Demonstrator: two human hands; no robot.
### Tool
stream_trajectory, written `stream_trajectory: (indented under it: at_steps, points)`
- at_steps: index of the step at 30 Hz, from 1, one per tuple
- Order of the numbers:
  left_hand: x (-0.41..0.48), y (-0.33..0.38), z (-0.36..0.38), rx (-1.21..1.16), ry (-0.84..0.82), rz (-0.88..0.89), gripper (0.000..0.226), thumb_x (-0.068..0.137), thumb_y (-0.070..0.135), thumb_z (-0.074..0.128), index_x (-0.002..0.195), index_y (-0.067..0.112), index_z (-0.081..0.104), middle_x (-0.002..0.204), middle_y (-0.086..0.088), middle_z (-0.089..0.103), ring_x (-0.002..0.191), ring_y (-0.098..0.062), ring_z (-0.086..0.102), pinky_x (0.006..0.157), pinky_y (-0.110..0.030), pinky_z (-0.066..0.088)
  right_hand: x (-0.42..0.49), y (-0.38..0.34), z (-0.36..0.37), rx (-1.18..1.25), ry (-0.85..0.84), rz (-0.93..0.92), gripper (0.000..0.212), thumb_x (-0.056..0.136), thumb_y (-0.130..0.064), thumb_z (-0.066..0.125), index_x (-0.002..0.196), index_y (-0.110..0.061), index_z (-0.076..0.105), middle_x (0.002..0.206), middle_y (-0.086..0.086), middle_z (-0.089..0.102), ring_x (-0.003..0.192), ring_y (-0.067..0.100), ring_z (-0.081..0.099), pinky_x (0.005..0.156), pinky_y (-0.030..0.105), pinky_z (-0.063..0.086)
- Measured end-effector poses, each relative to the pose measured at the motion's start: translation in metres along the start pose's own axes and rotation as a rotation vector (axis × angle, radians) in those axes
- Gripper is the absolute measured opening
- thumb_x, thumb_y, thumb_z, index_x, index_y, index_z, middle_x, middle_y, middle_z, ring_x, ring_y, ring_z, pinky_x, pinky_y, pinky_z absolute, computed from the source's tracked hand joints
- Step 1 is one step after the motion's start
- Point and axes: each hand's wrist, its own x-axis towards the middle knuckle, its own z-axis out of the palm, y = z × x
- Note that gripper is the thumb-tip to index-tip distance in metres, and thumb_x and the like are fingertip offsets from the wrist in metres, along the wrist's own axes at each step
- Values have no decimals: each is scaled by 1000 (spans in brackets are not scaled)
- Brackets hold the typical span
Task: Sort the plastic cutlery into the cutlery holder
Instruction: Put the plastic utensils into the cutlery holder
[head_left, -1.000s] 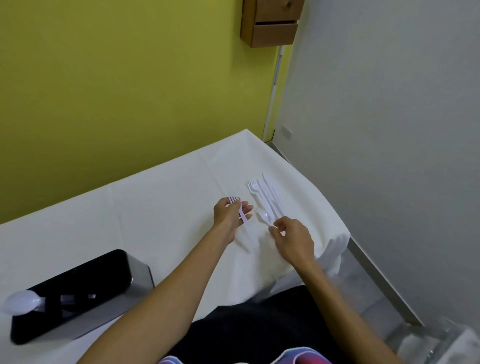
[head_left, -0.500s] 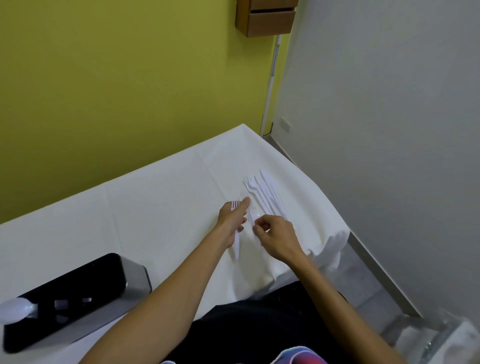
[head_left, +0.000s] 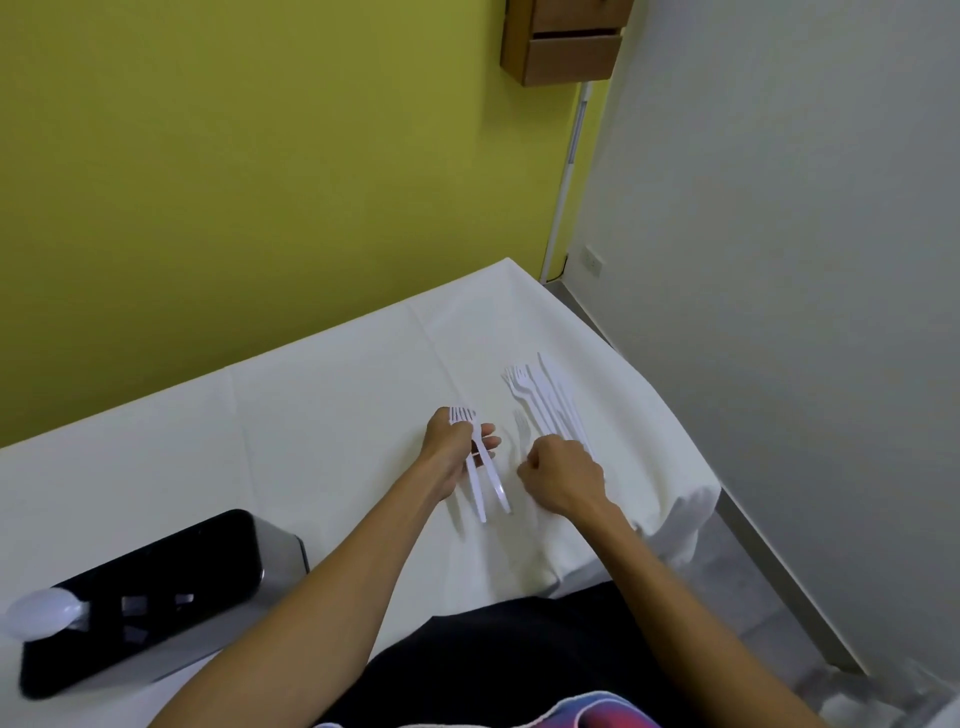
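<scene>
**Hands and plastic cutlery on white-covered table**

Left hand (head_left: 451, 451): centre of the frame, fingers closed around two white plastic forks (head_left: 482, 473); tines stick up past the knuckles, handles trail down toward the lower edge over the cloth.

Right hand (head_left: 563, 475): just right of the left hand, curled into a loose fist, knuckles up, at the near end of the loose cutlery; whether it pinches anything cannot be told.

Loose cutlery (head_left: 545, 397): white forks and knives lying side by side, right of centre, on the table, tips toward the upper edge. One single fork (head_left: 521, 423) lies slightly apart, between the two hands.

Cutlery holder (head_left: 150, 587): lower left of the frame, black top with grey metal sides, well apart from the hands. One white spoon (head_left: 39, 613) stands at its left end.

Table (head_left: 311, 405): covered in a white cloth.
</scene>
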Motion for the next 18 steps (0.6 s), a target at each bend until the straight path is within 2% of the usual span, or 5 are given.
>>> stream_trajectory:
  at_steps: [3,7,12,15,18]
  points:
    - [-4,4,3,8,-97,-34,14,103,23,50,109,10,53,87,-7,54,64,-17,52,57,-28,48,5,-7,-9,252,23,-112,25,92,-25,53,75,-12,66,69,2,69,66,21,65,64,36,55]
    - [1,6,7,105,-125,56,32,101,41,55,108,10,58,81,-2,52,64,-15,47,53,-27,39,6,-9,-18,417,-58,-209,23,94,-30,56,76,-25,70,75,-3,73,67,12,69,70,32,55]
    - [8,6,-1,184,-7,103,18,102,25,49,93,10,53,83,-3,55,63,-16,43,52,-26,38,23,4,-11,298,109,-53,25,94,-43,58,90,-21,69,87,-7,71,83,18,66,75,36,55]
    - [8,3,-5,192,9,71,17,101,18,46,86,10,49,77,-4,53,62,-17,47,55,-27,43,29,12,-4,63,157,-6,26,95,-37,56,113,-18,58,109,0,62,95,26,63,80,36,51]
    - [5,0,-6,74,-26,2,13,102,12,46,90,8,51,78,-7,54,66,-21,60,62,-32,55,31,12,2,-53,159,-12,21,97,-27,53,113,-13,52,106,6,63,90,29,62,74,36,47]
